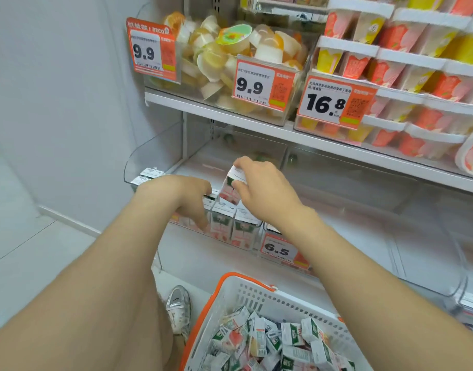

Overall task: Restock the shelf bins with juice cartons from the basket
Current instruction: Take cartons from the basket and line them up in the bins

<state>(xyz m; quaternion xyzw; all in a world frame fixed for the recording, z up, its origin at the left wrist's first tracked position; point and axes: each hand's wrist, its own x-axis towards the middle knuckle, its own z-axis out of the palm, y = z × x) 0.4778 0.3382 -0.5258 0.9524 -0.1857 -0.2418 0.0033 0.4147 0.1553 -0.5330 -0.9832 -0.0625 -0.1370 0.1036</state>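
A white basket (230,298) with orange rim holds loose juice cartons (291,341). Above it, the right hand (264,191) pinches one tilted carton (231,187) over the clear shelf bin (246,236); the left hand (187,199), fingers curled down, touches the standing row of cartons (224,223).

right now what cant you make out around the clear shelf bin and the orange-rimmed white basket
- Head view: left hand hides the cartons beneath it in the clear plastic shelf bin.
- Small print on the white juice carton in the right hand: blurred.
- Orange-rimmed white basket: cut off by the bottom edge.
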